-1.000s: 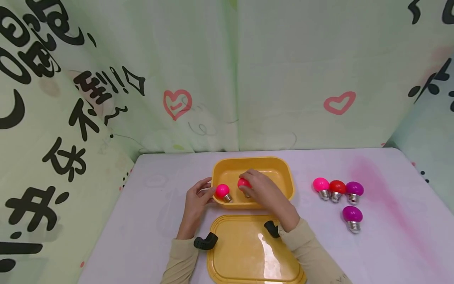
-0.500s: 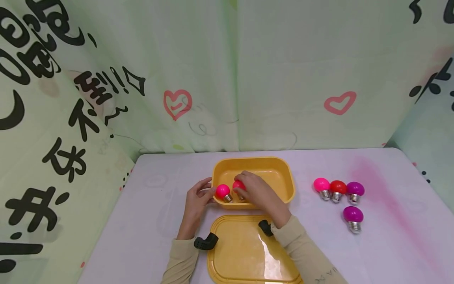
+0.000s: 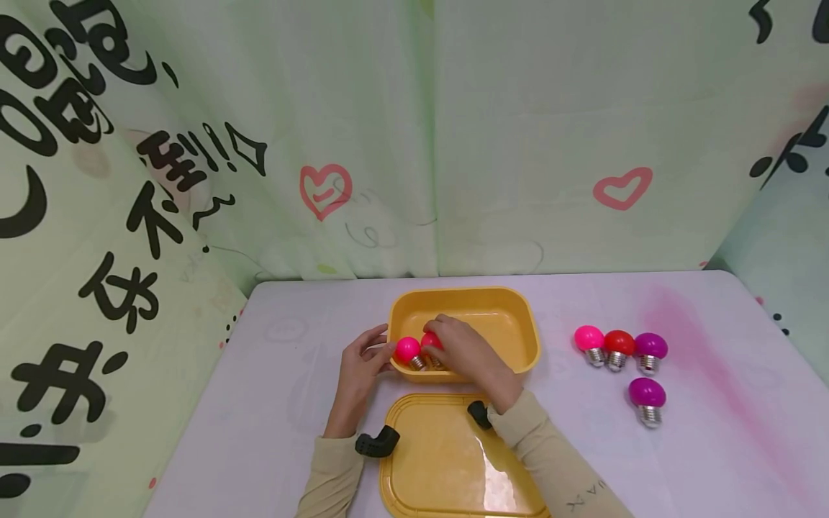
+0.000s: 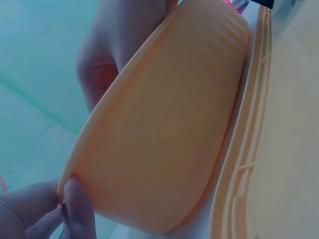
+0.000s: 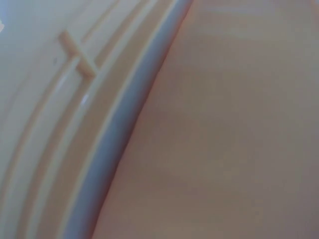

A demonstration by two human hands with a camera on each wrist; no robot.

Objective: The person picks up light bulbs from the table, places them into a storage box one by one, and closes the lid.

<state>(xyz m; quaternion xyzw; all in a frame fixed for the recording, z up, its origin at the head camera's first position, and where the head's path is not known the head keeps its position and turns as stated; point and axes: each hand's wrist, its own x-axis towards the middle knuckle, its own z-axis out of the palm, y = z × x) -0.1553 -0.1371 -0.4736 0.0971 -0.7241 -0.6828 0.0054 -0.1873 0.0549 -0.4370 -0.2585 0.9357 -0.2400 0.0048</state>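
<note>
A yellow plastic box stands on the table. My left hand pinches its left rim, thumb outside, as the left wrist view shows with the fingers at the edge. Inside the box, a pink toy light bulb with a silver screw base leans in the near left corner. My right hand reaches over the near rim and holds a reddish-pink bulb right beside it; the fingers partly cover this bulb. The right wrist view shows only blurred yellow plastic.
A yellow lid lies in front of the box, under the right forearm. To the right are a pink bulb, a red bulb, a purple bulb and another purple bulb. A printed curtain hangs behind.
My right hand has moved left with the reddish-pink bulb, bringing it up next to the other one in the box. The left hand has stayed at the rim.
</note>
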